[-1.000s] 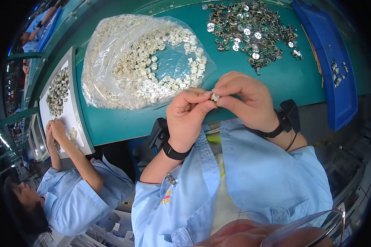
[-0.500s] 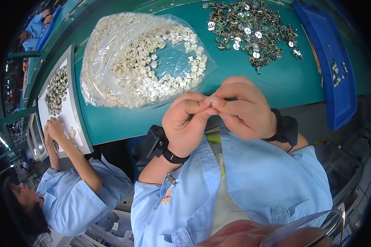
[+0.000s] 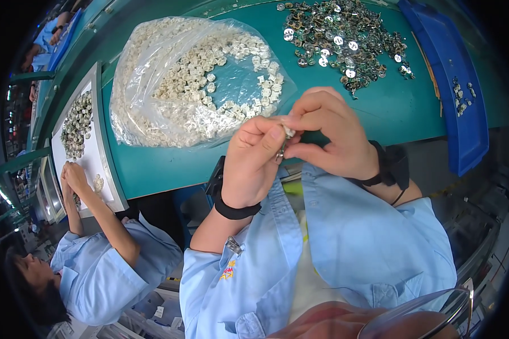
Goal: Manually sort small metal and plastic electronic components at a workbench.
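Note:
Close in front of my chest, both hands meet over the near edge of the green table. A small white plastic part shows between the fingertips. My left hand pinches it between thumb and curled fingers. From the other side my right hand closes on the same part with its thumb and fingers. A small dark, shiny piece shows just below, by the left fingers; whether it is joined to the white part I cannot tell. Beyond my hands lies a clear plastic bag of many white plastic parts.
A heap of small round circuit boards lies on the green table at the far right. Right of it, a blue tray holds several small parts. At left, a co-worker's hands work over a white tray with piled parts.
My hands have turned, the left more upright and the right fingers raised. The white part and the dark piece below it now show between them. The co-worker's hands have barely moved.

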`<state>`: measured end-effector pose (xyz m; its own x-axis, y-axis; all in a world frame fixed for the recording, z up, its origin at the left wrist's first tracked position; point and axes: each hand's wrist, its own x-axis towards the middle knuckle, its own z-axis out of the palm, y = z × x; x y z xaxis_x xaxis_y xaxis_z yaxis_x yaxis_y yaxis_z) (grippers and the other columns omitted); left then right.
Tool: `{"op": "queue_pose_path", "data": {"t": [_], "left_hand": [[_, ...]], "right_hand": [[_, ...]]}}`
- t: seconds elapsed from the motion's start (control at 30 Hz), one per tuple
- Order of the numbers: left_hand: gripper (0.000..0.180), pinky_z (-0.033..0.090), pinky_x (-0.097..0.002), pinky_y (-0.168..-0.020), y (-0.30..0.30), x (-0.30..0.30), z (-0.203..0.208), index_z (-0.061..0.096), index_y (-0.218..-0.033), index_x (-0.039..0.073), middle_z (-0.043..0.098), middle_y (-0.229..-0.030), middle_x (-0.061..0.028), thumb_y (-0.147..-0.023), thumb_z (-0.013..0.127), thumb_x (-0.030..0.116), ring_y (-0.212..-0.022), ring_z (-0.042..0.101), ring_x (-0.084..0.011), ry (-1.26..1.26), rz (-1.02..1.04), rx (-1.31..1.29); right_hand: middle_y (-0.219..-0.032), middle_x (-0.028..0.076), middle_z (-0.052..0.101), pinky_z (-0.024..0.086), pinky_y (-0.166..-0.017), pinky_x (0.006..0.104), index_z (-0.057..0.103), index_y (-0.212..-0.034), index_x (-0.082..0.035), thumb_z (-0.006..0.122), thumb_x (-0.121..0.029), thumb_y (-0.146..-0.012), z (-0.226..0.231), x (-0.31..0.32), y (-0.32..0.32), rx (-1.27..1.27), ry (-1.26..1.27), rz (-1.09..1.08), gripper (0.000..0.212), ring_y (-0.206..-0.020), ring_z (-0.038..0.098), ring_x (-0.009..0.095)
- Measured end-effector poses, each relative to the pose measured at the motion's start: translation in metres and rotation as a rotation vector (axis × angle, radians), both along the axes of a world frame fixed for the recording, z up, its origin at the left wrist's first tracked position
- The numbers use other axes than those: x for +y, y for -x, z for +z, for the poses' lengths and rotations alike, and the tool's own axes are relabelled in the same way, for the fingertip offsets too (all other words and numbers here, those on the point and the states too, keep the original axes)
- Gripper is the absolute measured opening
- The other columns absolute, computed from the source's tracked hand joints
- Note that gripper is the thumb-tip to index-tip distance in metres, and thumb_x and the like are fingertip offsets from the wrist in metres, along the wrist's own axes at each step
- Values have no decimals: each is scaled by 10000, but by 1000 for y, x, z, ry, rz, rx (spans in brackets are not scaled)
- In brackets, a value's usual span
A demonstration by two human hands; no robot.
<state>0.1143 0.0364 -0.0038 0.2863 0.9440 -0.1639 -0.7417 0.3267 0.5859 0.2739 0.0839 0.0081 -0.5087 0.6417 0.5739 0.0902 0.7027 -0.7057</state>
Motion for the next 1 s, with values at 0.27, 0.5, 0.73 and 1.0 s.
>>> {"op": "queue_pose_path", "data": {"t": [0.27, 0.5, 0.73, 1.0], "left_hand": [[128, 420, -230, -756, -6, 1, -4, 499, -981, 14, 577, -946, -82, -860, 497, 56, -838, 534, -114, 12, -72, -172], [212, 418, -225, -774, -4, 5, 9, 470, -1064, 8, 575, -948, -77, -853, 487, 15, -876, 535, -110, -25, -6, 187], [164, 410, -220, -789, 26, -2, 0, 507, -1012, -4, 580, -930, -68, -849, 504, 21, -866, 536, -101, -126, 26, 563], [127, 414, -225, -787, 32, 3, 3, 526, -974, -1, 581, -919, -63, -852, 502, 25, -868, 537, -103, -158, 46, 543]], "right_hand": [[-794, 51, 532, 424, -656, 334, 583, -815, -48, 704, -68, -592, 5, -5, -4, -52, -223, -139, 255, -740, 510, 245], [-762, 45, 560, 420, -632, 317, 601, -771, -55, 686, -32, -612, 15, 13, -25, -276, -349, -229, 183, -713, 530, 219], [-832, 163, 595, 454, -653, 332, 609, -897, -26, 544, -239, -826, 63, 69, -210, -972, -237, -1227, 233, -762, 581, 311], [-974, 176, 581, 446, -742, 355, 591, -970, -15, 524, -256, -824, 26, 61, -317, -1289, -156, -1299, 291, -887, 567, 316]]}}
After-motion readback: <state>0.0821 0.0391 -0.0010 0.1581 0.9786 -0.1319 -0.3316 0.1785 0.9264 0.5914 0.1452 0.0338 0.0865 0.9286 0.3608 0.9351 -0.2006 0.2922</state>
